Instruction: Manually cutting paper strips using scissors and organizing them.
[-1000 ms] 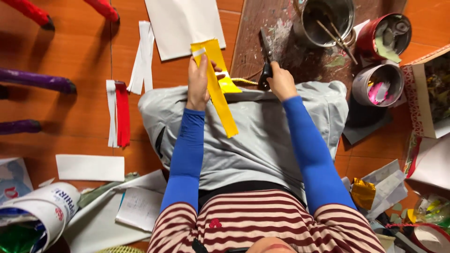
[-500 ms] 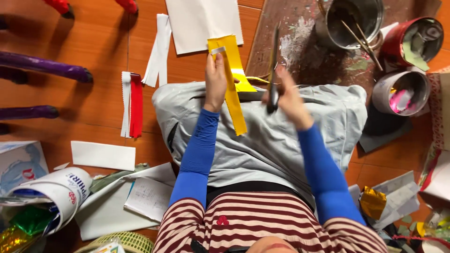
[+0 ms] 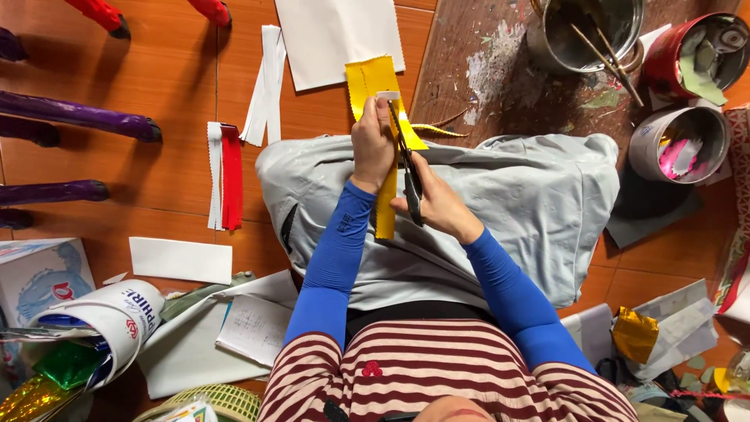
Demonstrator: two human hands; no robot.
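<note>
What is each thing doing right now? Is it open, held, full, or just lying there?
Yellow paper strip: held upright, partly cut.
Dark scissors: blades on the yellow strip.
Left hand: gripping the strip.
Right hand: gripping the scissors.
Grey metal pot: open, sticks inside.
Red tin: open, paper scraps inside.
Red paper strip: lying flat on floor.

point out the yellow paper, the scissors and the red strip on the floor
yellow paper (image 3: 369, 80): head view, on its upper part above the left hand
scissors (image 3: 409, 173): head view, on the dark blades
red strip (image 3: 231, 178): head view, at its middle
</note>
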